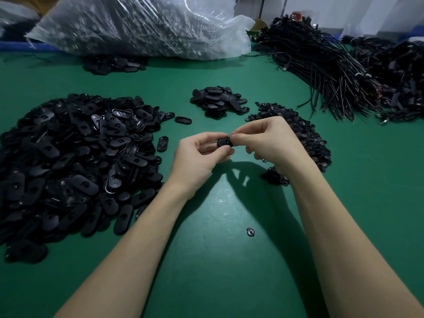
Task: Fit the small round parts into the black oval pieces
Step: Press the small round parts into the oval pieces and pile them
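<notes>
Above the bare green table [224, 260], between two heaps, both hands meet.
Left hand [199, 161] and right hand [273, 143] pinch one black oval piece [224, 142], smooth, matte; a stray round part [250, 232] lies near.

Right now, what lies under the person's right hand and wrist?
Under the right hand a heap of small round black parts spreads over the green table. The hand and wrist cover the heap's middle, so what lies there cannot be seen.
</notes>
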